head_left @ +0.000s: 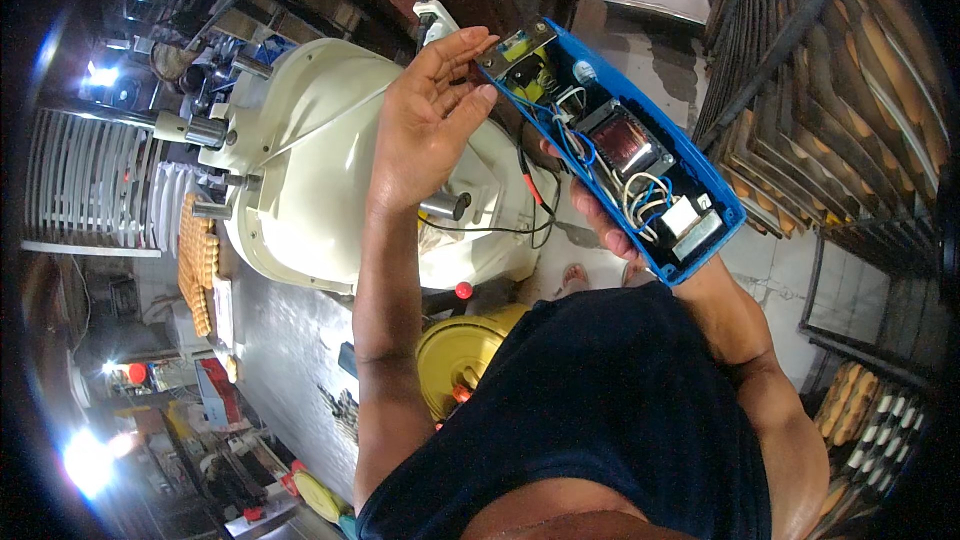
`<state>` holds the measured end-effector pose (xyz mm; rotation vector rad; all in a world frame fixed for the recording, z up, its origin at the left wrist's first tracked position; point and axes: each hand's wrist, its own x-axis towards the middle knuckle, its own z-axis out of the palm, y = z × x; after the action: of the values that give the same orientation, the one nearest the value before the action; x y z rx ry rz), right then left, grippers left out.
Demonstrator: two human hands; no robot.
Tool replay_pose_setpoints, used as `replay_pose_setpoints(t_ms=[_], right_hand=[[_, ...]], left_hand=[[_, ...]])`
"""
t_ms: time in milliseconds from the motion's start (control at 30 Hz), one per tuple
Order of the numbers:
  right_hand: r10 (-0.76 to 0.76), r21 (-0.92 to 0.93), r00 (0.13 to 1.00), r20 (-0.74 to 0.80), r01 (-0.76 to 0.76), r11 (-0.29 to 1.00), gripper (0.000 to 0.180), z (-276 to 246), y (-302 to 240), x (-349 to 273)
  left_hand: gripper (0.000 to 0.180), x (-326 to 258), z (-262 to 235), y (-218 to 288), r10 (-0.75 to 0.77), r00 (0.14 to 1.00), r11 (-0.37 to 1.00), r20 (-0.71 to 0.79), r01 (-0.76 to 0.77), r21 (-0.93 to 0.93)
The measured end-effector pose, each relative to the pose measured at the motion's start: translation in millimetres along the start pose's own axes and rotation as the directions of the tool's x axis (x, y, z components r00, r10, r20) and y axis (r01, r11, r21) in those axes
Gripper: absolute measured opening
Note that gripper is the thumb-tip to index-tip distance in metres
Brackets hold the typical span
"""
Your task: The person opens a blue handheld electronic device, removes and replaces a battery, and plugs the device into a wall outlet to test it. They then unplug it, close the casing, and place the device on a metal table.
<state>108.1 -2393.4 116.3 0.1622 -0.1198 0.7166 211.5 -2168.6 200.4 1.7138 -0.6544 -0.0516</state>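
An open blue electrical housing is tilted in front of me. Inside it sit a copper-wound transformer, white and blue wires and a white block; a metal plate crosses its far end. My right hand grips the housing from below along its near left side, most of that hand hidden by the box. With fingers stretched and thumb apart, my left hand is at the far left corner. Its fingertips are at the plate's edge; whether they touch it I cannot tell.
A large cream machine body with metal posts lies to the left, beside a grey metal tabletop. A black cable with a red sleeve hangs by the housing. Below is a yellow round container. Stacked racks stand right.
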Motion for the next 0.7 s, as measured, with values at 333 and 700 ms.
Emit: replay_pose_setpoints(t_ms=[333,700], right_hand=[[-0.204,0.215,0.964,-0.169,0.238,0.947,0.073,39,20,1],[-0.411,-0.320,0.840,-0.355,0.303,0.897,0.061,16,7,5]], left_hand=[[0.050,-1,6,7,0.017,1.000,0.995,-0.008,-0.018,-0.097],[0.031,-8,7,29,0.249,0.936,0.686,0.250,-0.352,0.637]])
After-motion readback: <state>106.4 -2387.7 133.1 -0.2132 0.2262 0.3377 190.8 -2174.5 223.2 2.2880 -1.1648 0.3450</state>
